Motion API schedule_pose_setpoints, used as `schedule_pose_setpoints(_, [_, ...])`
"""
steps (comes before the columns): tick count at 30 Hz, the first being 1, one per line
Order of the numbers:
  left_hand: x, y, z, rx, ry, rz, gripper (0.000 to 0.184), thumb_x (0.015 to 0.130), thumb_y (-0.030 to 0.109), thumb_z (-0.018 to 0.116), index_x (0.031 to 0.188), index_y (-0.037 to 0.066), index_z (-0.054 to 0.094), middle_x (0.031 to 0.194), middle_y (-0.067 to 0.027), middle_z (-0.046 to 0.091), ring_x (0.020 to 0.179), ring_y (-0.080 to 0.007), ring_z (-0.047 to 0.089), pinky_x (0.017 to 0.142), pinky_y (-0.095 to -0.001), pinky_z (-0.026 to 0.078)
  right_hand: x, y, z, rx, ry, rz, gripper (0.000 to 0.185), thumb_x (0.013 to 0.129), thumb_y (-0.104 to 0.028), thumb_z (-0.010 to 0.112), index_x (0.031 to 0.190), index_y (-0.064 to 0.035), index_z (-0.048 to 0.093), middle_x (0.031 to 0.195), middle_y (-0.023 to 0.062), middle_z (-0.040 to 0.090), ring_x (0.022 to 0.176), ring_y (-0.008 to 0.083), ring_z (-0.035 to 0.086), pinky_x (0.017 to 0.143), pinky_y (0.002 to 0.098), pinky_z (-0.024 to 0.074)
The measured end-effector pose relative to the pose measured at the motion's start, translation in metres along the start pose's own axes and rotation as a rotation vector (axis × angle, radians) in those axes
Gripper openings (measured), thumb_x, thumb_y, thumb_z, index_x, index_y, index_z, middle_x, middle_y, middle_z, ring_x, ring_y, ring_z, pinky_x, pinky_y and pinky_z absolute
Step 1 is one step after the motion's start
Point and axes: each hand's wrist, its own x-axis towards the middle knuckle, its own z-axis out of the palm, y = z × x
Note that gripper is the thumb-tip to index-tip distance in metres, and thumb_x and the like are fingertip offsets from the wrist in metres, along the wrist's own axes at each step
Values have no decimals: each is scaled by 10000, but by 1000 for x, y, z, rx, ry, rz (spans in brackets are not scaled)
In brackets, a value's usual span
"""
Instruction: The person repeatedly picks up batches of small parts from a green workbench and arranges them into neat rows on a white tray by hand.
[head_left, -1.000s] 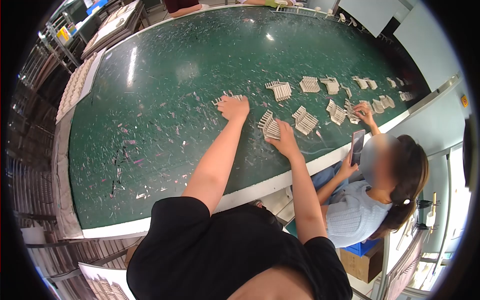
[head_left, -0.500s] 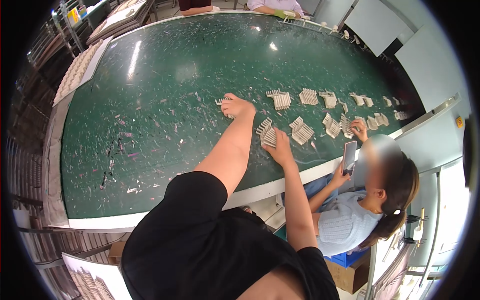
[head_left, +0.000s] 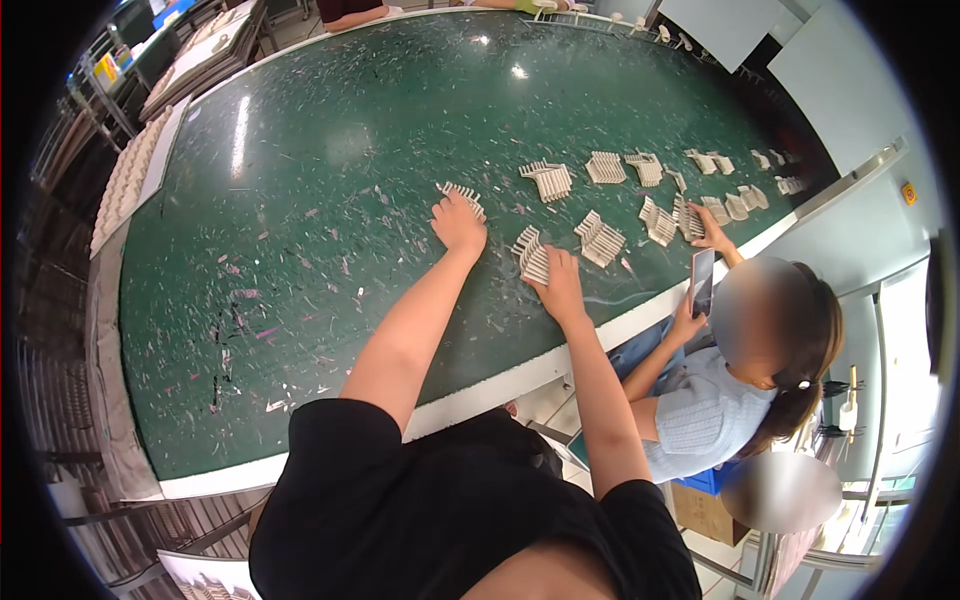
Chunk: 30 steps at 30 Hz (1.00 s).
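My left hand (head_left: 458, 226) lies on a row of cream, bent, stick-like pieces (head_left: 470, 196), its fingers curled against the near side. The far ends of those pieces show past the fingertips. To its right, my right hand (head_left: 562, 287) grips the near right edge of a second row of cream bent pieces (head_left: 530, 254), packed side by side. Its fingertips are partly hidden behind the pieces. Another group of cream pieces (head_left: 600, 239) lies just right of my right hand, and one more group (head_left: 546, 181) sits beyond it.
Further groups of cream pieces (head_left: 606, 168) stretch along the green table (head_left: 330, 260) to the right. A seated person (head_left: 700, 405) there holds a phone (head_left: 702, 283) and touches a group. Egg-carton-like trays (head_left: 125, 190) stand at the left edge. Other people sit across.
My left hand has turned and shifted toward the near side of its row, uncovering more pieces. My right hand stays at its row. The camera view has tilted slightly.
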Motion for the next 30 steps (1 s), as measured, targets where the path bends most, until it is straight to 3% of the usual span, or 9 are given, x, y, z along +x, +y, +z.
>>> schedule_pose_setpoints(6, [-34,-44,-39,-278,-67,20,730,675,273,830,1245,19,452,1124,-151,608,1064,-322,552,895,-413,457,-19,-12,3,45,13,-25,664,721,-230,780,1248,26,467,1137,195,514,1034,393,470,906,450,403])
schedule_pose_setpoints(9, [-65,-71,-62,-1069,-319,-329,707,721,270,813,1266,15,444,1159,-131,605,1065,-290,576,903,-400,466,-30,-34,-2,220,-63,19,635,784,-263,740,1264,37,453,1172,201,510,1088,378,468,930,429,399])
schedule_pose_setpoints(11, [-114,-75,-112,-1639,-496,-401,595,848,270,687,1315,8,427,1249,-148,567,1066,-277,585,924,-409,470,-46,-50,-6,441,-153,75,628,820,-286,715,1281,42,440,1207,199,519,1120,362,481,941,417,401])
schedule_pose_setpoints(13, [-169,-90,-142,-2218,-582,-341,550,885,259,625,1332,6,428,1286,-165,544,1080,-287,579,947,-428,462,-65,-79,-26,1083,-398,265,593,900,-318,624,1340,17,410,1260,182,531,1134,298,521,964,401,419])
schedule_pose_setpoints(16, [-261,-96,-174,-2585,-506,-159,556,855,275,621,1319,11,467,1334,-158,511,1120,-311,554,1021,-453,402,-107,-105,-35,1972,-782,433,611,931,-386,549,1386,-17,373,1264,161,520,1148,274,513,987,401,428])
schedule_pose_setpoints(20, [-380,-105,-195,-2563,-343,225,665,786,321,688,1354,68,451,1353,-126,479,1169,-297,520,1061,-486,344,-166,-151,-48,2463,-1395,521,693,923,-475,512,1393,6,341,1298,152,451,1197,288,450,1000,414,413])
schedule_pose_setpoints(21, [-409,-107,-199,-2524,-271,196,760,773,408,702,1382,63,404,1330,-104,488,1144,-267,515,1046,-447,356,-181,-163,-51,2449,-1477,552,685,931,-468,494,1390,17,341,1294,159,454,1171,290,466,992,419,411])
schedule_pose_setpoints(24, [-482,-102,-232,-2373,-32,140,737,774,333,712,1376,42,401,1364,-153,452,1179,-301,516,1058,-484,349,-218,-194,-60,2201,-1634,755,582,943,-391,466,1323,45,391,1252,178,456,1118,325,451,939,435,412])
schedule_pose_setpoints(30, [-615,-110,-289,-2002,585,38,739,815,324,720,1390,39,354,1358,-180,453,1179,-279,529,1027,-441,406,-290,-262,-57,1827,-2049,677,516,984,-351,422,1328,33,408,1248,192,505,1136,311,498,967,420,418])
